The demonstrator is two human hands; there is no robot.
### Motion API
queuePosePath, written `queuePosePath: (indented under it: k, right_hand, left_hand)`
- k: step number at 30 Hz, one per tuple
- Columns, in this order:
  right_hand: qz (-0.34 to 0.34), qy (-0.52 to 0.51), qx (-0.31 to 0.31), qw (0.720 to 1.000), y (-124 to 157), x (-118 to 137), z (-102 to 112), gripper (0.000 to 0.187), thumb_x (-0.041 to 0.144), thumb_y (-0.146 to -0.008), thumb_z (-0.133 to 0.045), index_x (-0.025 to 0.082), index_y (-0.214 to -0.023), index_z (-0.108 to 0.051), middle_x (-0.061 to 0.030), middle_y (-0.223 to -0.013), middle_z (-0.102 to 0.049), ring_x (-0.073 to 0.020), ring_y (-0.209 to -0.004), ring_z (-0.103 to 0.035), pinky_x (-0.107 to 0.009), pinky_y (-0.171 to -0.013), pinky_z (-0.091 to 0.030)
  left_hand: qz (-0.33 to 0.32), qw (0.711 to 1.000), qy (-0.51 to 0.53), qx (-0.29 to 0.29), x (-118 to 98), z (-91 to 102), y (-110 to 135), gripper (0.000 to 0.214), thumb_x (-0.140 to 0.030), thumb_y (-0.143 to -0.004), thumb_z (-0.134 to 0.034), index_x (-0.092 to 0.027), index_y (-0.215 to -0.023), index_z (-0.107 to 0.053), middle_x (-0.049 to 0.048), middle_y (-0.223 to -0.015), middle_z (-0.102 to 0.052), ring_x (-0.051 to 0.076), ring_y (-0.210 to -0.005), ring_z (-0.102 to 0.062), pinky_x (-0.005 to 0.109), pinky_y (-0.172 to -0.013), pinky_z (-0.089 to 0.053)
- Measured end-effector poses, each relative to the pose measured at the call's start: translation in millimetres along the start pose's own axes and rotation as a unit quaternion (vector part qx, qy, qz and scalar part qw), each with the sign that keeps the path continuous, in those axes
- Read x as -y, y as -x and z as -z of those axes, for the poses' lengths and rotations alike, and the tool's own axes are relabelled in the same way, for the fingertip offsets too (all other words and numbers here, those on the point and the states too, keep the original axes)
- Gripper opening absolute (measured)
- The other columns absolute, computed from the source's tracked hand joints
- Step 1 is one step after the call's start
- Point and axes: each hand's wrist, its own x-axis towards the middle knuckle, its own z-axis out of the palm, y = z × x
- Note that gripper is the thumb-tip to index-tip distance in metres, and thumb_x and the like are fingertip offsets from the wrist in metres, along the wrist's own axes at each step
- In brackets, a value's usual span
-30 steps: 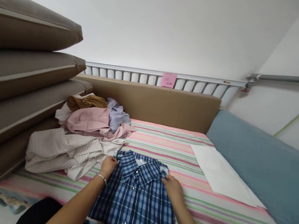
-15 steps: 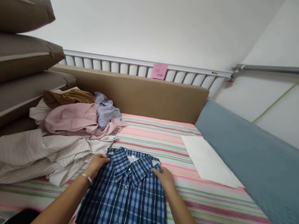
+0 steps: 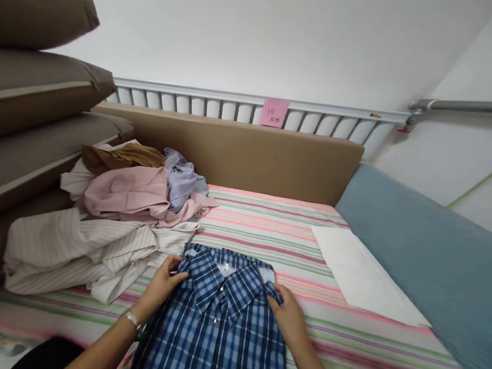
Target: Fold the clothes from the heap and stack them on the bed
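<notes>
A folded blue plaid shirt point(image 3: 216, 329) lies collar-up on the striped bedsheet point(image 3: 263, 228) in front of me. My left hand point(image 3: 162, 284) pinches the shirt's left shoulder beside the collar, fingers closed on the cloth; a silver bracelet sits on that wrist. My right hand point(image 3: 286, 316) grips the right shoulder edge the same way. Both forearms reach in from the bottom of the view.
A heap of unfolded clothes point(image 3: 113, 217), pink, lilac, brown and white-striped, lies left of the shirt. Stacked brown cushions point(image 3: 20, 99) rise at far left. A white folded sheet point(image 3: 364, 275) lies to the right beside a blue cushion point(image 3: 431, 271). A tan headboard point(image 3: 249, 155) stands behind.
Both hands stay at the shirt's shoulders; the collar area has shifted slightly and the fingers now bunch the cloth more. The view has swung a little to the left.
</notes>
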Motion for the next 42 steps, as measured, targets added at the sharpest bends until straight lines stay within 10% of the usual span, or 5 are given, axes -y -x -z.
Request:
queuePosePath:
  k: [5, 9, 23, 31, 42]
  right_hand:
    - [-0.039, 0.077, 0.024, 0.996, -15.4, 15.6, -7.5, 0.04, 0.047, -0.068, -0.056, 0.018, -0.095, -0.063, -0.011, -0.097, -0.068, -0.0269, -0.09, -0.062, -0.035, -0.078, -0.046]
    - [-0.032, 0.088, 0.049, 0.994, -20.3, 17.9, -8.9, 0.015, 0.034, -0.064, -0.06, 0.022, -0.071, -0.065, -0.0056, -0.076, -0.071, -0.0251, -0.076, -0.064, -0.033, -0.069, -0.046]
    - [0.024, 0.008, -0.014, 1.0, -12.8, 19.9, -7.6, 0.026, 0.043, -0.072, -0.05, 0.022, -0.079, -0.062, -0.0039, -0.079, -0.069, -0.0239, -0.076, -0.064, -0.035, -0.07, -0.049]
    - [0.412, 0.101, 0.121, 0.898, 56.4, 21.1, 21.8, 0.021, 0.015, -0.085, -0.043, 0.025, -0.091, -0.06, -0.0033, -0.098, -0.068, -0.0186, -0.094, -0.06, -0.034, -0.083, -0.047]
    - [0.362, 0.145, 0.198, 0.899, 74.2, 15.8, 25.2, 0.025, 0.013, -0.086, -0.038, 0.024, -0.08, -0.059, -0.0039, -0.1, -0.068, -0.0176, -0.093, -0.061, -0.033, -0.08, -0.05]
  left_hand:
    - [0.121, 0.984, -0.065, -0.113, 2.1, -13.6, -25.4, 0.051, -0.034, -0.054, -0.071, -0.009, -0.097, -0.058, 0.0089, -0.079, -0.066, 0.022, -0.07, -0.061, 0.033, -0.066, -0.046]
    - [0.09, 0.992, -0.057, -0.071, -2.4, -13.9, -30.6, 0.019, -0.029, -0.054, -0.067, -0.013, -0.064, -0.063, 0.0035, -0.06, -0.062, 0.02, -0.062, -0.057, 0.031, -0.063, -0.043]
    - [0.018, 0.998, -0.049, -0.017, -24.2, -6.3, -22.3, 0.033, -0.023, -0.055, -0.069, -0.017, -0.086, -0.062, 0.0013, -0.077, -0.064, 0.019, -0.075, -0.059, 0.03, -0.072, -0.044]
    - [-0.208, 0.951, -0.206, 0.105, -31.6, 31.8, 47.5, 0.027, -0.011, -0.077, -0.044, -0.024, -0.088, -0.065, 0.0044, -0.09, -0.066, 0.019, -0.09, -0.057, 0.033, -0.083, -0.043]
    - [-0.229, 0.913, -0.273, 0.2, -2.3, 45.9, 83.8, 0.025, -0.01, -0.083, -0.04, -0.023, -0.077, -0.061, 0.0046, -0.086, -0.068, 0.02, -0.093, -0.056, 0.032, -0.082, -0.043]
